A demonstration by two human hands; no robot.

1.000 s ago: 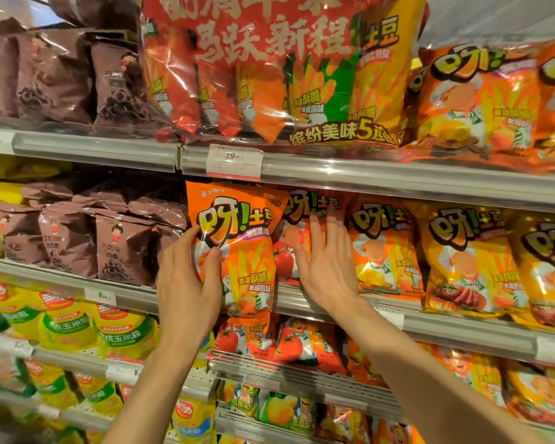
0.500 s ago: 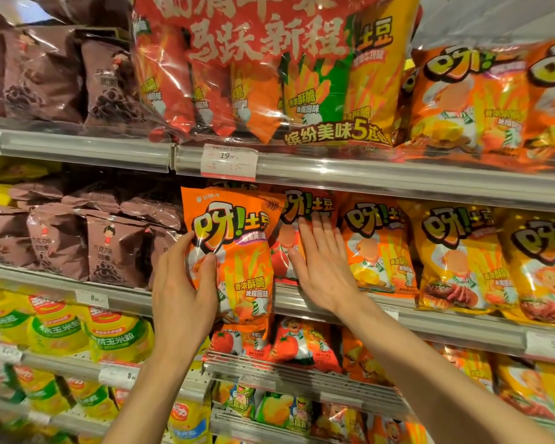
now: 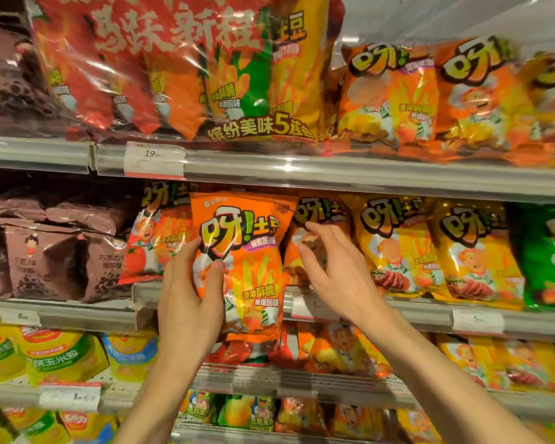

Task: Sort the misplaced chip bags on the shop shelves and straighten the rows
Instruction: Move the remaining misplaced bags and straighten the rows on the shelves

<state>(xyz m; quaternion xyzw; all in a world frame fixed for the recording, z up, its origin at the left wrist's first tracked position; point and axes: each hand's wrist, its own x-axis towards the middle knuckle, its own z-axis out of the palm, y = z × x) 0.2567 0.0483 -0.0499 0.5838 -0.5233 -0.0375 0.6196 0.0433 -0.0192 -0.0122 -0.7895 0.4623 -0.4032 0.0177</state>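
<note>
Here, left hand [image 3: 186,302] grips orange chip bag [image 3: 247,261] upright before the middle shelf [image 3: 414,315]; right hand [image 3: 334,270], at its 3 o'clock, fingers loosely spread, holds nothing.

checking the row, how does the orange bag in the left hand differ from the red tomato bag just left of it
The orange bag is gripped by the left hand, out in front of the shelf edge; the red tomato bag sits back on the shelf, partly hidden. Orange against red with a tomato picture. Both carry the same brand lettering.

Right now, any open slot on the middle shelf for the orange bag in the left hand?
None visible. The orange chip bag, gripped by the left hand, covers the stretch between tomato bag and yellow bags. Right hand is at the bag there. Crowded elsewhere.
</note>
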